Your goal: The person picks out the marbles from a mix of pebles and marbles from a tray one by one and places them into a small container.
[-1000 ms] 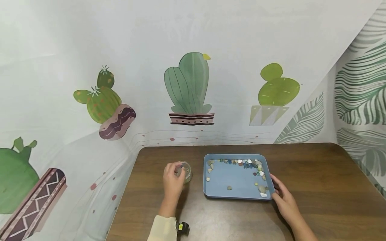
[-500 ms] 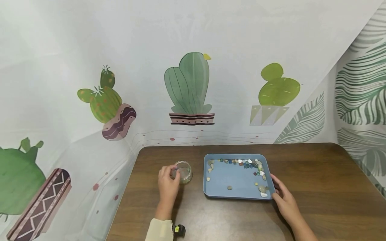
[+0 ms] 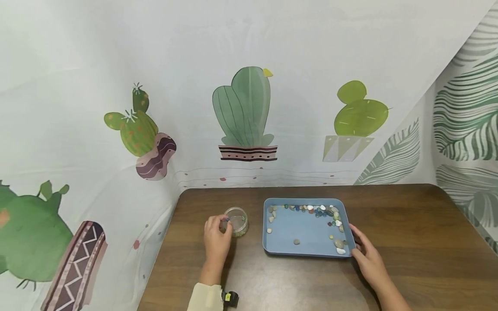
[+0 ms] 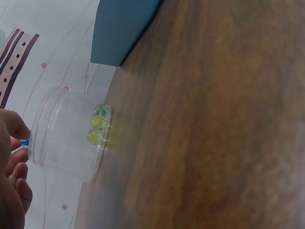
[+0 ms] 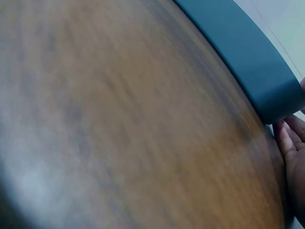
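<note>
My left hand pinches a small blue marble between thumb and forefinger, right at the left rim of a clear round jar. The jar stands upright on the table, and several green and yellow marbles lie on its bottom. Farther right, a shallow blue tray holds pebbles and glassy stones, mostly along its back and right sides. My right hand grips the tray at its front right corner, thumb at the corner and fingers along the right side. Part of those fingers is hidden behind the tray's wall.
The brown wooden table extends beyond the tray to the right. A cloth printed with cacti hangs behind the table's back edge. A black wrist device sits beside the left sleeve.
My left hand has shifted left from over the jar's mouth to its left rim, then held nearly still. The right hand and tray stay in place.
</note>
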### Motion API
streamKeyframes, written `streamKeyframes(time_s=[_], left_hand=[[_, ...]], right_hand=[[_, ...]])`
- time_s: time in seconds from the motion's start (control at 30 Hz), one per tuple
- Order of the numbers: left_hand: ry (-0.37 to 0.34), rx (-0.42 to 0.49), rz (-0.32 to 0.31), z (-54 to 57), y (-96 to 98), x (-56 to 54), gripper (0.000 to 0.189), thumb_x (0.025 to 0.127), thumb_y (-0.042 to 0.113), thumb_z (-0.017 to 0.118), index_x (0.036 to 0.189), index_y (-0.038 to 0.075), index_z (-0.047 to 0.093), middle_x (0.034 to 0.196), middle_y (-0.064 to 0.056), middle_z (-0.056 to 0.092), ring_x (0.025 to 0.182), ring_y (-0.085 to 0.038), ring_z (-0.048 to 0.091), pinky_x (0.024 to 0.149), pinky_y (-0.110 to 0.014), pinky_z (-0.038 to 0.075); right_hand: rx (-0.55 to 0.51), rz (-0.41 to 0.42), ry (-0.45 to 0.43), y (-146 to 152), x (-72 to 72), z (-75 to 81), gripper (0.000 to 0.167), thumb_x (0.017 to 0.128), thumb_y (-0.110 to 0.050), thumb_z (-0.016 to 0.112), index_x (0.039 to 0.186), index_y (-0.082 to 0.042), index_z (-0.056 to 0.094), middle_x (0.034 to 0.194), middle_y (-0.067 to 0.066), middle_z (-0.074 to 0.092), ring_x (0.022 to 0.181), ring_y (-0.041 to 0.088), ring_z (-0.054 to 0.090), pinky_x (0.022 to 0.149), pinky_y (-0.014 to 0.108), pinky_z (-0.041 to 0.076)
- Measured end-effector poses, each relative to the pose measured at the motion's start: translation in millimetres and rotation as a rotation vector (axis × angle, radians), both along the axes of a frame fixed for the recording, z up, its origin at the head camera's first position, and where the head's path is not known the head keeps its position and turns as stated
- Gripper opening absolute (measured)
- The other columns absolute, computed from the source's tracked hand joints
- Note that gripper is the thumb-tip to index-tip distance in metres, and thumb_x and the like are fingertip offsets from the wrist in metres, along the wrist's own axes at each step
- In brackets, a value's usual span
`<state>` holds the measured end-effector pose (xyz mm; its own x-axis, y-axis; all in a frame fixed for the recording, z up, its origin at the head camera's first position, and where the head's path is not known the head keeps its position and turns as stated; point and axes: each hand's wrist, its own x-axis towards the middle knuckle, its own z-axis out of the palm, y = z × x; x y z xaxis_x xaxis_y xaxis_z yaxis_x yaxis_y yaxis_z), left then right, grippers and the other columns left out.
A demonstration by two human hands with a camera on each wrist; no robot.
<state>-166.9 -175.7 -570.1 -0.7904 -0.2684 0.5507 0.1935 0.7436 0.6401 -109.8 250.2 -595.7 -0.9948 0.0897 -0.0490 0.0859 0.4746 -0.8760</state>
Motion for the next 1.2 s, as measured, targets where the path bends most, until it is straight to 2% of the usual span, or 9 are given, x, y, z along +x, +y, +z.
streamKeyframes(time_s=[0.2, 0.33, 0.4, 0.57, 0.67, 0.77, 1.07, 1.13, 1.2], left_hand=[[0.045, 0.014, 0.005, -1.6, 0.1, -0.3, 0.017, 0.085, 0.011, 0.075, 0.101, 0.005, 0.075, 0.098, -0.009, 0.068, 0.092, -0.024, 0.055, 0.077, -0.036, 0.044], [0.074, 0.022, 0.001, -0.4, 0.3, -0.4, 0.02, 0.088, 0.013, 0.073, 0.107, 0.004, 0.075, 0.106, -0.013, 0.069, 0.103, -0.031, 0.054, 0.084, -0.041, 0.042], [0.088, 0.022, 0.0, 0.4, 0.3, -0.7, 0.022, 0.088, 0.012, 0.072, 0.108, 0.003, 0.075, 0.109, -0.014, 0.069, 0.106, -0.033, 0.054, 0.087, -0.042, 0.042], [0.081, 0.035, -0.015, 3.2, 0.1, -0.9, 0.026, 0.088, 0.012, 0.072, 0.113, 0.003, 0.075, 0.114, -0.015, 0.069, 0.111, -0.036, 0.054, 0.094, -0.043, 0.041], [0.076, 0.038, -0.025, 3.0, -0.2, -0.8, 0.027, 0.089, 0.013, 0.072, 0.114, 0.004, 0.074, 0.115, -0.016, 0.069, 0.111, -0.036, 0.054, 0.095, -0.042, 0.04], [0.093, 0.029, -0.023, 2.1, -0.1, -1.2, 0.027, 0.088, 0.013, 0.073, 0.114, 0.004, 0.074, 0.115, -0.016, 0.07, 0.111, -0.035, 0.055, 0.094, -0.043, 0.041], [0.076, 0.037, -0.044, 4.6, 4.4, 0.0, 0.029, 0.089, 0.014, 0.072, 0.116, 0.003, 0.073, 0.118, -0.014, 0.069, 0.115, -0.033, 0.055, 0.095, -0.045, 0.043], [0.072, 0.042, -0.056, 5.9, 6.0, 0.2, 0.029, 0.089, 0.014, 0.072, 0.117, 0.004, 0.073, 0.118, -0.014, 0.069, 0.116, -0.034, 0.055, 0.096, -0.045, 0.043], [0.074, 0.041, -0.069, 7.0, 7.5, 0.5, 0.029, 0.089, 0.013, 0.072, 0.117, 0.004, 0.073, 0.119, -0.014, 0.069, 0.117, -0.034, 0.055, 0.098, -0.045, 0.042]], right_hand=[[-0.009, -0.003, -0.008, 0.5, -1.3, 0.4, 0.073, 0.095, 0.0, 0.046, 0.161, -0.019, 0.025, 0.164, 0.019, 0.03, 0.143, 0.039, 0.034, 0.088, -0.008, 0.026], [-0.018, -0.002, -0.01, 0.0, -1.1, 0.9, 0.071, 0.096, -0.001, 0.045, 0.161, -0.02, 0.025, 0.164, 0.019, 0.029, 0.143, 0.036, 0.035, 0.089, -0.007, 0.027], [-0.017, -0.003, -0.008, 0.1, -0.8, 0.7, 0.07, 0.097, -0.001, 0.046, 0.161, -0.02, 0.026, 0.164, 0.019, 0.03, 0.143, 0.029, 0.036, 0.089, -0.007, 0.027], [-0.021, -0.004, 0.003, 1.3, -0.8, -0.1, 0.069, 0.097, -0.002, 0.048, 0.161, -0.02, 0.027, 0.164, 0.018, 0.031, 0.13, -0.012, 0.034, 0.089, -0.006, 0.029], [-0.026, 0.0, 0.006, 1.7, -0.6, -0.5, 0.07, 0.097, -0.002, 0.049, 0.161, -0.02, 0.028, 0.164, 0.018, 0.031, 0.121, -0.022, 0.029, 0.089, -0.006, 0.029], [-0.022, 0.004, -0.001, 2.1, -0.2, -0.6, 0.069, 0.098, -0.003, 0.049, 0.161, -0.021, 0.027, 0.164, 0.017, 0.031, 0.122, -0.022, 0.029, 0.089, -0.007, 0.029], [-0.031, 0.003, 0.012, 2.2, -0.9, -1.8, 0.071, 0.097, -0.001, 0.05, 0.161, -0.021, 0.027, 0.164, 0.017, 0.031, 0.122, -0.025, 0.027, 0.09, -0.007, 0.029], [-0.03, 0.001, 0.01, 2.1, -1.0, -1.2, 0.072, 0.096, 0.0, 0.05, 0.161, -0.021, 0.027, 0.164, 0.018, 0.031, 0.126, -0.018, 0.031, 0.09, -0.006, 0.029], [-0.026, 0.0, 0.0, 1.8, -0.9, -0.5, 0.072, 0.096, 0.0, 0.05, 0.161, -0.021, 0.026, 0.164, 0.018, 0.03, 0.137, -0.003, 0.037, 0.089, -0.007, 0.029]])
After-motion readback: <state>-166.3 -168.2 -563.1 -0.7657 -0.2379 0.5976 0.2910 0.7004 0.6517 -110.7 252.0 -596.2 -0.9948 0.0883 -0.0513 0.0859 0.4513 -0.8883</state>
